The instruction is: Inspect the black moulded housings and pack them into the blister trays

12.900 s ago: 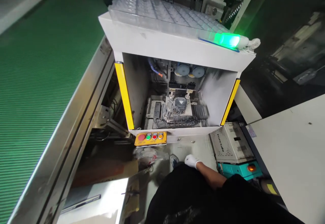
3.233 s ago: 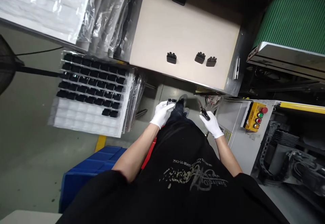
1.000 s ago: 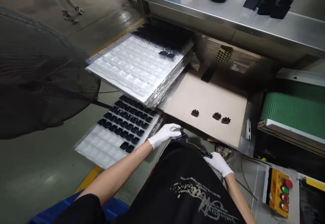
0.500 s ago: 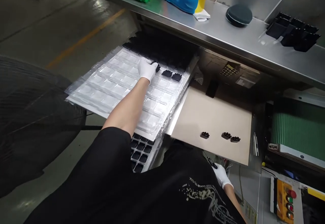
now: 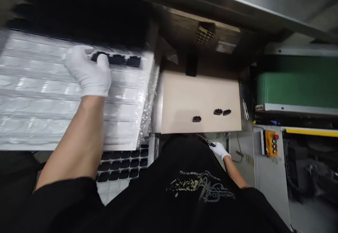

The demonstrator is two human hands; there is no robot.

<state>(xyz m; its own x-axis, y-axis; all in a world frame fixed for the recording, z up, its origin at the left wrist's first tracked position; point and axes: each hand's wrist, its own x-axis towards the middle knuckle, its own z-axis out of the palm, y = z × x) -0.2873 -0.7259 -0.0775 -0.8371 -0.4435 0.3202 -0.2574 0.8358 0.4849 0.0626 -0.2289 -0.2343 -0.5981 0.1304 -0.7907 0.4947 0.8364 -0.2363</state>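
Note:
My left hand [image 5: 87, 69], in a white glove, is over a clear plastic tray [image 5: 63, 111] with several moulded pockets. Its thumb and forefinger are apart, straddling a small black part [image 5: 99, 55] in the tray's upper row. Two similar black parts [image 5: 117, 59] sit just right of it in the same row. My right hand [image 5: 220, 150], gloved too, hangs low by my side, past the beige board's near edge. Its fingers are closed around a slim black-handled tool [image 5: 210, 142] with a thin metal tip; its exact kind is unclear.
Three small black pieces [image 5: 196, 119] lie on the beige board [image 5: 182, 95]. A steel shelf [image 5: 237, 11] overhangs the far side. Right stands a green ribbed conveyor [image 5: 298, 81], with an orange button box [image 5: 271, 143] below. Another tray of black parts [image 5: 124, 164] sits under the left tray.
The view has swung down and closer to the tray. My left hand's fingers have parted around the black part, which stays in its row. My right hand still holds the tool.

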